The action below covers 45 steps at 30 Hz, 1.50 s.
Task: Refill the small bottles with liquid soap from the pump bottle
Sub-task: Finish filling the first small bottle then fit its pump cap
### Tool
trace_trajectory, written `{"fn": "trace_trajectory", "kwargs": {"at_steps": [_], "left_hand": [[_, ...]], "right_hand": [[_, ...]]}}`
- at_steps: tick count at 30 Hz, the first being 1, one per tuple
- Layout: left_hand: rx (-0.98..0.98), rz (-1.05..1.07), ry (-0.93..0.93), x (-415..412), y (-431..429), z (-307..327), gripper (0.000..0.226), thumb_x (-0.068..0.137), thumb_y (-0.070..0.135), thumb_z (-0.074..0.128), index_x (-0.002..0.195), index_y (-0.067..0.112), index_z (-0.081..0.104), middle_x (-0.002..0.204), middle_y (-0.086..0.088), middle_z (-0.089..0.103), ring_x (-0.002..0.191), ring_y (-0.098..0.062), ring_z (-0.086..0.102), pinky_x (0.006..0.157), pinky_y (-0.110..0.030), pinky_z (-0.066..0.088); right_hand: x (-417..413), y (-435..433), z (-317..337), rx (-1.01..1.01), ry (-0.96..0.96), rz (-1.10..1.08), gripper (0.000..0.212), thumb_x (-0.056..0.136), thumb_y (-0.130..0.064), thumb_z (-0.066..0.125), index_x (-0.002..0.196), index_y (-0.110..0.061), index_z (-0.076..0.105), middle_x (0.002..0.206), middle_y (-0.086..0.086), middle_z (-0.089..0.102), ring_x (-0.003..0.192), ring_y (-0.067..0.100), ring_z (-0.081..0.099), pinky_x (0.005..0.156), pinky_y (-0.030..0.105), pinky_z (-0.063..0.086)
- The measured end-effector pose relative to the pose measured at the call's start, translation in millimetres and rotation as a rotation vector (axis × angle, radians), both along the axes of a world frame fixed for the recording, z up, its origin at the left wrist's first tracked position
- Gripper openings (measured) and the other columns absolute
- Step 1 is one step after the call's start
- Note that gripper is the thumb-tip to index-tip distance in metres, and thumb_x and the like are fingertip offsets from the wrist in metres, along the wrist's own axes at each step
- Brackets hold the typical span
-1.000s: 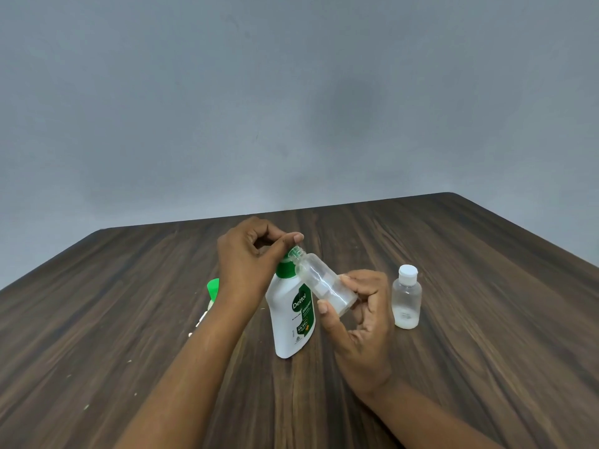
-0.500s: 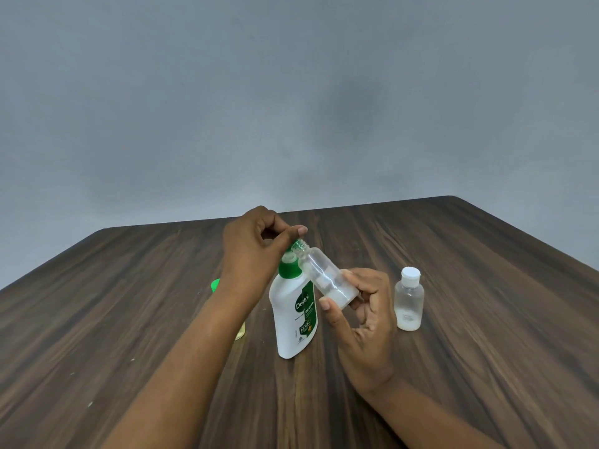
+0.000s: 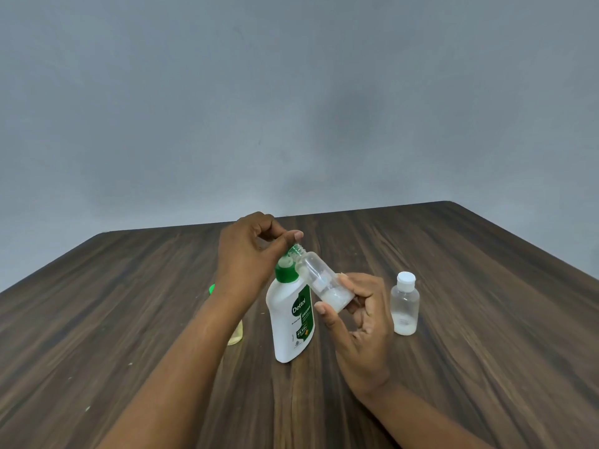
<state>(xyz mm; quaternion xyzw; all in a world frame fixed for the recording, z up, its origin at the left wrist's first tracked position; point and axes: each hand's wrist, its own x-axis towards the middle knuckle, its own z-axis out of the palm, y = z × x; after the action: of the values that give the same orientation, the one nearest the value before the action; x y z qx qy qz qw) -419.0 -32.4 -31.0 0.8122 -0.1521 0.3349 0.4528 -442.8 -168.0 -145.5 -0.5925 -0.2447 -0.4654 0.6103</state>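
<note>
A white pump bottle with a green collar and label stands mid-table. My left hand curls over its pump head, thumb on top. My right hand holds a small clear bottle, uncapped and tilted, its mouth up against the pump spout. White soap lies in its bottom. A second small clear bottle with a white cap stands upright to the right, a little white soap at its base.
A small bottle of yellowish liquid with a green cap stands behind my left forearm, mostly hidden. The dark wooden table ends at a grey wall behind.
My left hand stays on the pump head and the tilted bottle stays at the spout. The view has shifted slightly. The soap level shows no clear difference.
</note>
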Motion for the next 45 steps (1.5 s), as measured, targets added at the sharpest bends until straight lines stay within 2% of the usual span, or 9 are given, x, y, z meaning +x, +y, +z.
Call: {"fn": "trace_trajectory", "kwargs": {"at_steps": [4, 9, 13, 16, 19, 22, 30, 38, 45], "left_hand": [[-0.018, -0.028, 0.018, 0.6, 2.4, -0.3, 0.023, 0.073, 0.022, 0.077, 0.056, 0.018, 0.062, 0.062, 0.005, 0.063, 0.067, -0.005, 0.058, 0.063, -0.007, 0.042], [-0.076, -0.026, 0.003, -1.9, -1.3, -13.4, 0.023, 0.073, 0.019, 0.077, 0.060, 0.005, 0.064, 0.062, -0.003, 0.065, 0.064, -0.012, 0.059, 0.063, -0.015, 0.045], [-0.075, 0.001, -0.038, -2.8, -5.3, -17.2, 0.024, 0.073, 0.019, 0.077, 0.059, 0.007, 0.062, 0.062, -0.001, 0.064, 0.065, -0.010, 0.059, 0.063, -0.010, 0.044], [-0.115, -0.012, -0.025, -3.0, -5.5, -11.6, 0.022, 0.073, 0.018, 0.077, 0.061, 0.006, 0.063, 0.064, -0.002, 0.065, 0.066, -0.009, 0.059, 0.062, -0.010, 0.045], [-0.017, -0.002, -0.004, -0.9, -2.6, -0.9, 0.021, 0.072, 0.023, 0.077, 0.059, 0.013, 0.064, 0.064, 0.001, 0.064, 0.069, -0.007, 0.058, 0.064, -0.009, 0.043], [0.052, 0.000, -0.003, -0.3, -1.0, 3.0, 0.022, 0.072, 0.025, 0.077, 0.058, 0.017, 0.062, 0.064, 0.004, 0.062, 0.070, -0.005, 0.057, 0.062, -0.008, 0.041], [0.006, -0.017, 0.003, 0.9, -1.2, -0.6, 0.027, 0.073, 0.024, 0.077, 0.055, 0.023, 0.057, 0.063, 0.004, 0.062, 0.062, -0.003, 0.056, 0.055, -0.008, 0.041], [-0.057, -0.048, 0.009, 1.5, -3.7, -13.2, 0.024, 0.073, 0.018, 0.077, 0.061, 0.003, 0.062, 0.062, -0.002, 0.062, 0.058, -0.003, 0.054, 0.056, -0.008, 0.040], [-0.084, -0.049, -0.017, 0.7, -3.8, -13.7, 0.024, 0.073, 0.019, 0.077, 0.060, 0.005, 0.062, 0.061, -0.001, 0.062, 0.058, -0.003, 0.055, 0.057, -0.008, 0.041]], "right_hand": [[-1.5, -1.1, -0.3, -0.002, 0.009, -0.011, 0.034, 0.084, -0.038, 0.070, 0.110, -0.020, 0.058, 0.106, -0.011, 0.055, 0.091, 0.022, 0.061, 0.072, 0.032, 0.056], [-3.8, 0.3, -1.5, 0.042, 0.011, 0.022, 0.032, 0.086, -0.040, 0.067, 0.107, -0.018, 0.057, 0.103, -0.007, 0.053, 0.091, 0.013, 0.059, 0.074, 0.020, 0.052], [-3.5, -0.5, -0.3, 0.039, -0.003, -0.001, 0.032, 0.089, -0.041, 0.062, 0.108, -0.017, 0.054, 0.102, -0.007, 0.051, 0.090, 0.008, 0.056, 0.073, 0.014, 0.049], [-2.4, -0.5, 0.4, 0.024, 0.007, 0.010, 0.032, 0.088, -0.042, 0.063, 0.109, -0.019, 0.054, 0.105, -0.013, 0.050, 0.091, 0.012, 0.058, 0.073, 0.018, 0.051], [-1.1, -0.7, 0.0, 0.004, 0.005, -0.002, 0.032, 0.087, -0.041, 0.065, 0.109, -0.020, 0.054, 0.107, -0.016, 0.050, 0.093, 0.016, 0.059, 0.074, 0.022, 0.053], [-1.4, -0.7, 0.5, 0.009, 0.001, 0.005, 0.032, 0.086, -0.040, 0.066, 0.109, -0.020, 0.054, 0.107, -0.015, 0.050, 0.094, 0.014, 0.059, 0.075, 0.021, 0.053], [-1.3, -0.1, 0.0, 0.000, -0.001, 0.000, 0.033, 0.087, -0.043, 0.066, 0.108, -0.020, 0.054, 0.105, -0.013, 0.051, 0.092, 0.012, 0.058, 0.074, 0.018, 0.052], [-1.9, 1.5, -1.9, 0.012, 0.005, -0.027, 0.032, 0.086, -0.046, 0.065, 0.100, -0.019, 0.052, 0.100, -0.011, 0.049, 0.088, 0.012, 0.056, 0.070, 0.024, 0.053], [-2.3, 2.5, -0.5, -0.001, 0.000, -0.037, 0.033, 0.086, -0.046, 0.065, 0.100, -0.018, 0.051, 0.100, -0.012, 0.048, 0.089, 0.008, 0.055, 0.071, 0.019, 0.051]]}}
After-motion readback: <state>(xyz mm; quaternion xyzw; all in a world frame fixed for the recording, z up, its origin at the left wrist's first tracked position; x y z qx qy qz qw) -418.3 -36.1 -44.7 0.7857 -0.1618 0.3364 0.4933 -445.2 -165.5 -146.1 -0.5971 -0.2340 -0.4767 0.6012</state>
